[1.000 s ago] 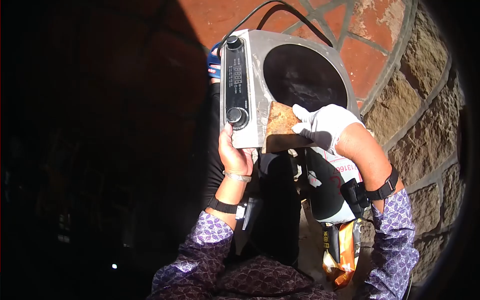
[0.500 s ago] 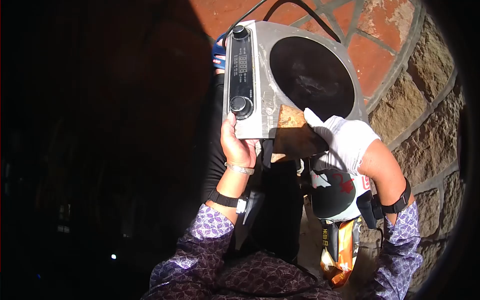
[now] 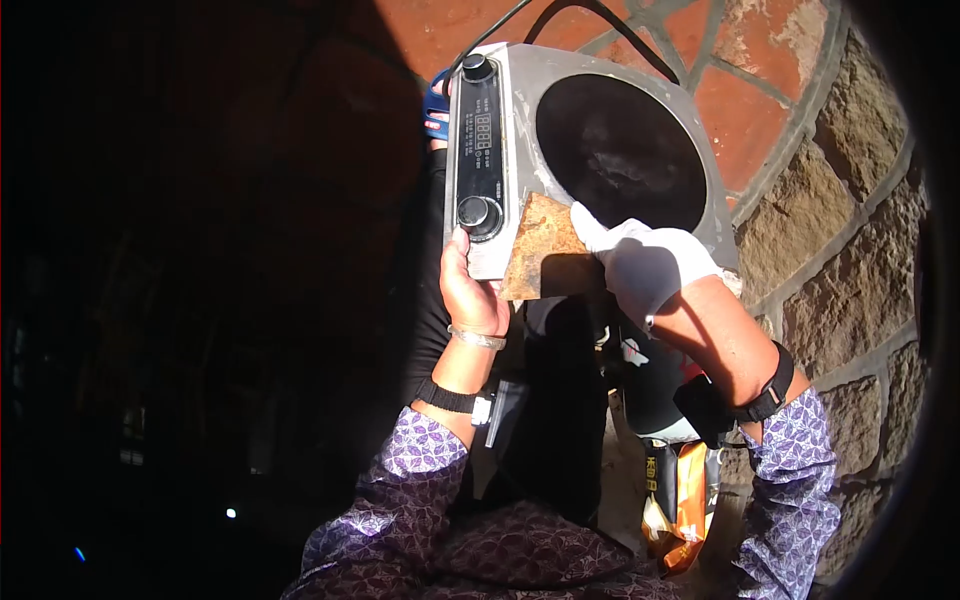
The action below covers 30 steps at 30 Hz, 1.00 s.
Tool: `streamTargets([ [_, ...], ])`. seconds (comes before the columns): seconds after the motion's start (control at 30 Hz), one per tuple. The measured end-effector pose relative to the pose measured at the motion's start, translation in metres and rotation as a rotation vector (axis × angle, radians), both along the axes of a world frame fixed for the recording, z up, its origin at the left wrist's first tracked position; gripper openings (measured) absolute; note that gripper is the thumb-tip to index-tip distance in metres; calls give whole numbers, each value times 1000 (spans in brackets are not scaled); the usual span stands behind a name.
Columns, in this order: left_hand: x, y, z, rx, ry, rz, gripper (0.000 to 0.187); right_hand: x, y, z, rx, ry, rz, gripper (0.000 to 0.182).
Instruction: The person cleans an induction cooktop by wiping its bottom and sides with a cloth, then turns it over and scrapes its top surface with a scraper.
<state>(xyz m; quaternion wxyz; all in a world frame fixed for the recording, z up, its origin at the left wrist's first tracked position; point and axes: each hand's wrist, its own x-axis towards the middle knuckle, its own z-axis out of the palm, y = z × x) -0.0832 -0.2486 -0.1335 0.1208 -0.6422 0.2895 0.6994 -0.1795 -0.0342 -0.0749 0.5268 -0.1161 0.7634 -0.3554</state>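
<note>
A silver induction cooker (image 3: pixel 545 110) with a round black glass top (image 3: pixel 620 150) is held tilted in front of me. Its black control panel (image 3: pixel 480 145) has two knobs. My left hand (image 3: pixel 475 290), bare, grips the cooker's near left corner, thumb beside the lower knob (image 3: pixel 479 216). In a white glove, my right hand (image 3: pixel 655 265) is closed on a rusty scraper (image 3: pixel 550 245), whose wide blade lies over the cooker's near edge, partly in shadow. The glove hides the scraper's handle.
A black power cord (image 3: pixel 610 30) loops behind the cooker. Below my right wrist are a dark and white bag (image 3: pixel 655 400) and an orange and black packet (image 3: pixel 690 500). Rough stone blocks (image 3: pixel 830 260) line the right side, with red paving (image 3: pixel 740 120) beyond. Deep shadow covers the left.
My right hand and the scraper have moved left along the cooker's near edge, towards my left hand. The left hand and the cooker have barely moved.
</note>
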Motion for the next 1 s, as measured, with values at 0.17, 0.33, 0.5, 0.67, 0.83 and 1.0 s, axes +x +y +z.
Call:
streamTargets([
  [0.17,-3,-2,5,82,-12,-7,41,-8,-3,13,99,-10,46,25],
  [0.33,-7,-3,7,90,-9,7,40,-9,-2,1,-4,118,32,24],
  [0.5,-8,-1,8,92,47,12,39,-19,-13,6,182,-82,291,34],
  [0.67,-7,1,8,39,-5,38,38,-17,-10,-4,173,-84,364,41],
  [0.83,-2,0,5,65,-16,31,39,-10,-10,-5,117,47,327,28],
  [1.0,-6,0,7,40,14,1,38,-15,-9,-6,136,81,319,35],
])
